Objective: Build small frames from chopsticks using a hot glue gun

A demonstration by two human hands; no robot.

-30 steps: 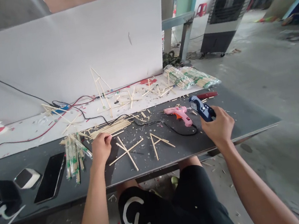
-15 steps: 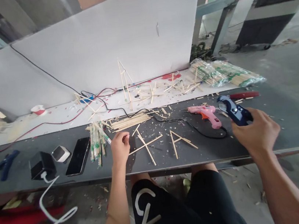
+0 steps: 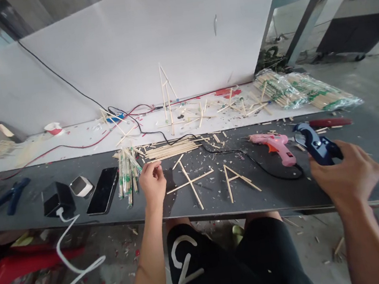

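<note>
My right hand [image 3: 347, 176] grips a dark blue hand tool [image 3: 315, 144] just above the dark tabletop [image 3: 373, 168]. A pink glue gun [image 3: 274, 145] with a black cord lies just left of it. My left hand [image 3: 153, 182] rests on the table with its fingers curled together, its fingertips at the end of a loose pile of bamboo sticks [image 3: 171, 149]. I cannot tell whether it pinches a stick. Right of that hand lie a glued stick cross [image 3: 191, 183] and a stick triangle [image 3: 239, 180].
A white board [image 3: 148, 49] stands behind with an upright stick frame [image 3: 166, 93] and cables before it. Wrapped stick bundles [image 3: 305, 90] lie far right, green-banded ones [image 3: 127, 174] left. A phone [image 3: 104, 196], a charger [image 3: 57, 199] and blue pliers [image 3: 5, 198] lie at left.
The view has swung left and downward, showing more of the table's left end. My right hand with the blue tool has shifted slightly right. My left hand stays by the stick pile.
</note>
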